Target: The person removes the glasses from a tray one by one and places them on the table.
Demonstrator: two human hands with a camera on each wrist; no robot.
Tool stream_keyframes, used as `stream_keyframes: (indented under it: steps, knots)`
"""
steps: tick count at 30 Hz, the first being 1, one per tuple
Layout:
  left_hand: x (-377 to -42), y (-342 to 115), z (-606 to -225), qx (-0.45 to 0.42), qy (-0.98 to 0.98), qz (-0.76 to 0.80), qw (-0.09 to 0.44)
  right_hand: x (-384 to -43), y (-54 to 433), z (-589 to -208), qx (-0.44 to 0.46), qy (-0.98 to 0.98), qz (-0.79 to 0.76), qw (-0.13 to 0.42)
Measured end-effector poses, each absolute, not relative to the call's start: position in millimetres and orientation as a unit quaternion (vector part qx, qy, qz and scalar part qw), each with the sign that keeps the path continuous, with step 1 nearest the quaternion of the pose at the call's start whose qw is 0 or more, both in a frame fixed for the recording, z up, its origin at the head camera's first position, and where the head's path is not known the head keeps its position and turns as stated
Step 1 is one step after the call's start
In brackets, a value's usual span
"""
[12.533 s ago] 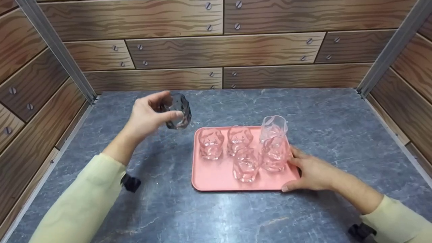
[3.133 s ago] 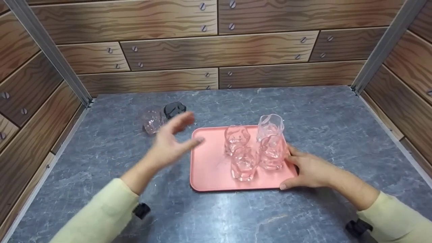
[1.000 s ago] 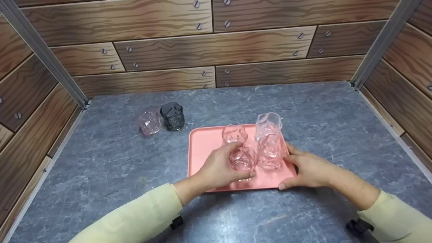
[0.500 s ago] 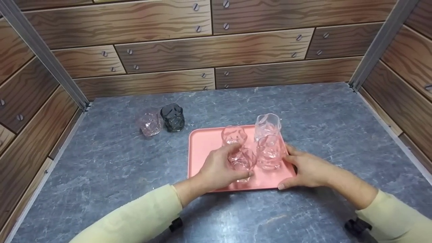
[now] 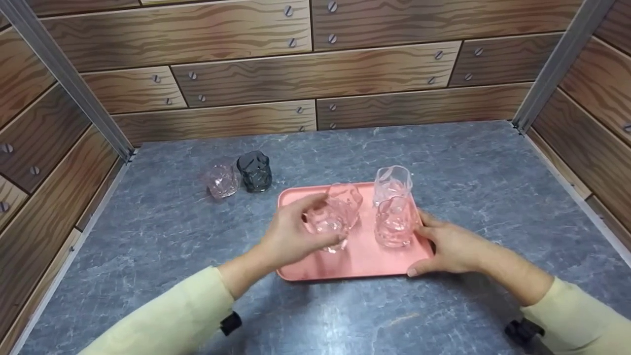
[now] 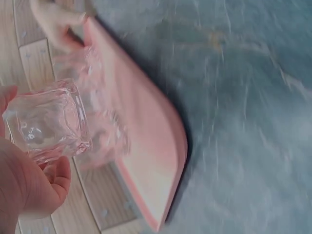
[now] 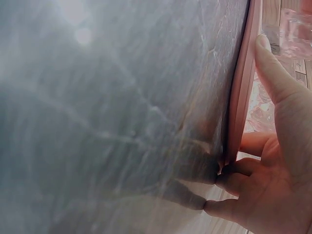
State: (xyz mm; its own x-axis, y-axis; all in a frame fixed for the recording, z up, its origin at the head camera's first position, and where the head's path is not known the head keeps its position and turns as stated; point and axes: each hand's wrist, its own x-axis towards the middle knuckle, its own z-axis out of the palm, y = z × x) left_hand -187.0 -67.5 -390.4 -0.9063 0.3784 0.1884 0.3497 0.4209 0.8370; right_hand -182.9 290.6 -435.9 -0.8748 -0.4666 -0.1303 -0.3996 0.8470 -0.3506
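My left hand (image 5: 291,234) holds a clear tumbler (image 5: 328,224) with wavy sides, thumb and fingers round it, raised over the left half of the pink tray (image 5: 365,264). In the left wrist view the tumbler (image 6: 46,122) shows its thick base clear of the tray. Behind it, partly covered, a similar tumbler (image 5: 351,195) stands on the tray. A third tumbler (image 5: 393,227) stands at the tray's right side, in front of a taller clear glass (image 5: 393,178). My right hand (image 5: 456,249) grips the tray's right end, its thumb (image 7: 273,73) at the rim.
Off the tray, at the back left of the marbled grey table (image 5: 162,207), a faintly pink tumbler (image 5: 222,180) and a dark grey tumbler (image 5: 255,172) stand side by side. Wood-patterned walls (image 5: 246,81) enclose the table at the back and both sides.
My left hand has lifted the front tumbler off the tray and moved it left and back. Earlier, the dark and the pinkish tumblers came to the back left. My right hand keeps its grip.
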Motion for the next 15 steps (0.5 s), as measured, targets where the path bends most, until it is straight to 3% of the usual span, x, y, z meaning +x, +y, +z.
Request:
stream_keyframes:
  steps: [15]
  knots:
    - [-212.5, -139.0, -367.7, 0.122, 0.853, 0.506, -0.043, -184.2, 290.7, -436.4, -0.216, 0.957, -0.158, 0.113]
